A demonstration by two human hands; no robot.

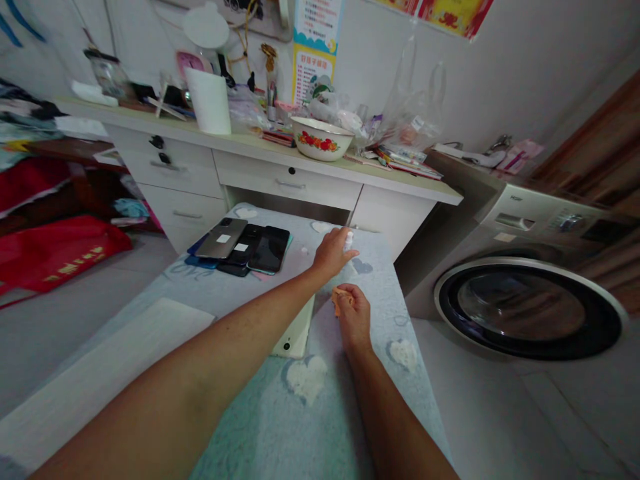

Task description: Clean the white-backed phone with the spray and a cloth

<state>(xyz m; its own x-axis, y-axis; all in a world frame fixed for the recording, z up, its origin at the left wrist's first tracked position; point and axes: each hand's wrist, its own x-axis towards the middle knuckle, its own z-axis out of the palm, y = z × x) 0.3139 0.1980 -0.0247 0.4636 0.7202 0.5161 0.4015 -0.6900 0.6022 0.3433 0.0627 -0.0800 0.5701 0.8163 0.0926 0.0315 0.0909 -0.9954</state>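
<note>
My left hand (332, 255) reaches across the table, its fingers curled round a small white bottle (349, 238) whose top shows above the thumb. Nearer to me, my right hand (354, 313) pinches a crumpled orange cloth (341, 300). A white phone (296, 337) lies on the table under my left forearm, which hides part of it; its camera end points toward me. Left of my hands, several phones lie overlapping, among them a grey one (221, 239) with a white sticker and a black one (269, 249).
The table has a heart-patterned cloth (305, 380). A pale flat board (125, 353) lies along its left side. Behind stands a white cabinet (330, 193) with a flowered bowl (321, 140) and a white paper roll (208, 100) on top. A washing machine (530, 220) stands at right.
</note>
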